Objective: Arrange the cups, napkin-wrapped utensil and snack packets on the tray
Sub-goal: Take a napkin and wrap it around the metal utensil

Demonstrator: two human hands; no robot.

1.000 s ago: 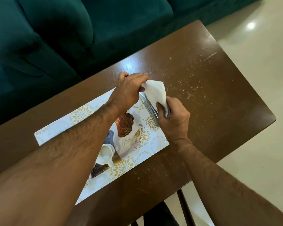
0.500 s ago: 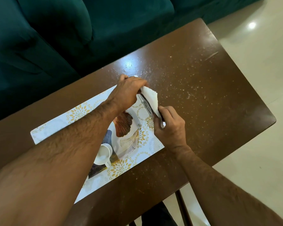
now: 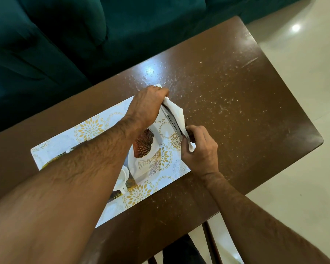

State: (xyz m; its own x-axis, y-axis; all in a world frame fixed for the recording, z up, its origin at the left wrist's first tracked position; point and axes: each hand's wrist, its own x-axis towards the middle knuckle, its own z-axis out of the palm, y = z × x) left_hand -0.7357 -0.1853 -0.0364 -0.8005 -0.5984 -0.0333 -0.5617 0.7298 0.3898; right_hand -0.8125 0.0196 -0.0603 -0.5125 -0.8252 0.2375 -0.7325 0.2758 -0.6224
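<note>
A white napkin [image 3: 176,113] is folded around a metal utensil [image 3: 171,120] at the right end of the patterned tray [image 3: 95,126]. My left hand [image 3: 147,105] grips the far end of the bundle. Its near end is pinched by my right hand [image 3: 200,149]. The bundle lies slanted along the tray's right edge, low over it. A white cup [image 3: 123,178] stands on the tray beside my left forearm. Another white piece [image 3: 70,149] peeks out beyond the forearm. No snack packets are visible; my left arm hides much of the tray.
The tray lies on a brown wooden table [image 3: 236,92] with a speckled top. A dark green sofa [image 3: 65,35] runs along the far side. Pale floor tiles [image 3: 303,44] lie to the right, and a table leg [image 3: 208,242] shows below the near edge.
The napkin has been folded tighter around the utensil. The bundle has come down from a raised position toward the tray's right end, and my right hand has slid to its near tip.
</note>
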